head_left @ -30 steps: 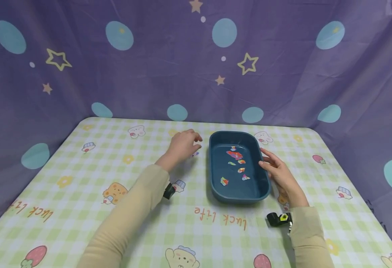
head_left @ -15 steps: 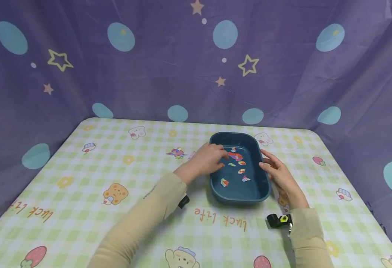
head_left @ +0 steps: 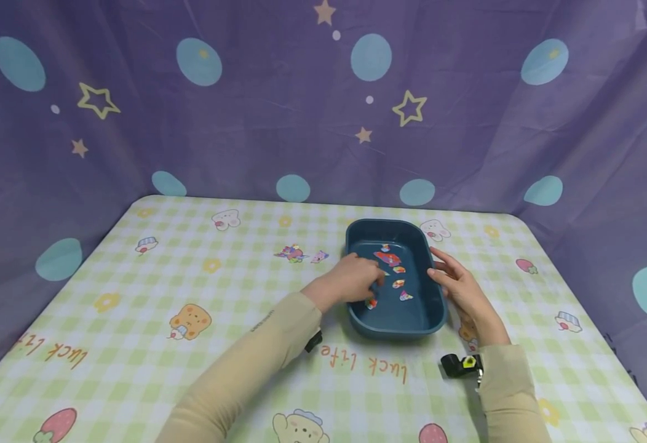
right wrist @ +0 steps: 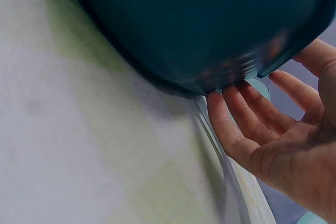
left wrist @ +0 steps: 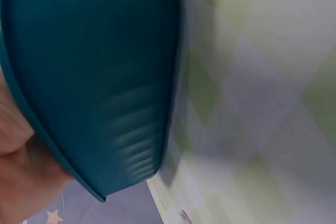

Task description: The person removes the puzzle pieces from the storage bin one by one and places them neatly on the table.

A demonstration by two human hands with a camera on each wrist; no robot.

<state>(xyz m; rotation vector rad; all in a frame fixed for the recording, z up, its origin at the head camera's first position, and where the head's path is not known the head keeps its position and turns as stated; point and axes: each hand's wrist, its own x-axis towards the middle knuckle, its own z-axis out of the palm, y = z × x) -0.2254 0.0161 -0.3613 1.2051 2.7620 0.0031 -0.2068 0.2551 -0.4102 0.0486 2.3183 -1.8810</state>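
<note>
A dark teal box (head_left: 395,333) stands on the table with several small, colourful, sticker-like flat pieces on its floor. My left hand (head_left: 357,278) reaches over the box's left wall. Its bent fingers point down, thumb and forefinger apart, close to a green-and-red piece (head_left: 371,303); contact with it cannot be made out. On the opposite side my right hand (head_left: 464,289) holds the right wall, thumb at the rim and fingers against the outside. The right wrist view shows those fingertips (right wrist: 215,100) touching the box's outer wall (right wrist: 199,30).
Left of the box lie a cluster of colourful pieces (head_left: 292,253) and a small purplish piece (head_left: 320,256). A checked cloth (head_left: 135,357) printed with cartoon figures covers the table. Behind it hangs a purple curtain (head_left: 279,123). Dark wrist cameras (head_left: 456,365) protrude at both cuffs.
My left hand has moved right from beside the purplish piece, over the left wall into the box, then towards the near-left piece. My right hand keeps its hold on the box.
</note>
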